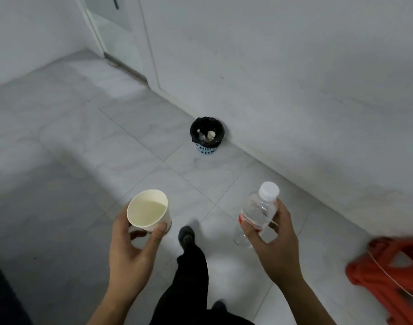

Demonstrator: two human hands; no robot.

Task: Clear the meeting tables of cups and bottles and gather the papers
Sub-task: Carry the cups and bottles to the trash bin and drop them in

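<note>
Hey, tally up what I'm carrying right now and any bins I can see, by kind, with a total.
Paper cup, in the left hand: 1
Plastic bottle, in the right hand: 1
Wastebasket by the wall: 1
Total: 3

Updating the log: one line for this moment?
left hand: paper cup | right hand: water bottle | ahead: bin

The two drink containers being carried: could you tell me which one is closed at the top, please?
The bottle in the right hand is closed by a white cap; the paper cup in the left hand is open.
</note>
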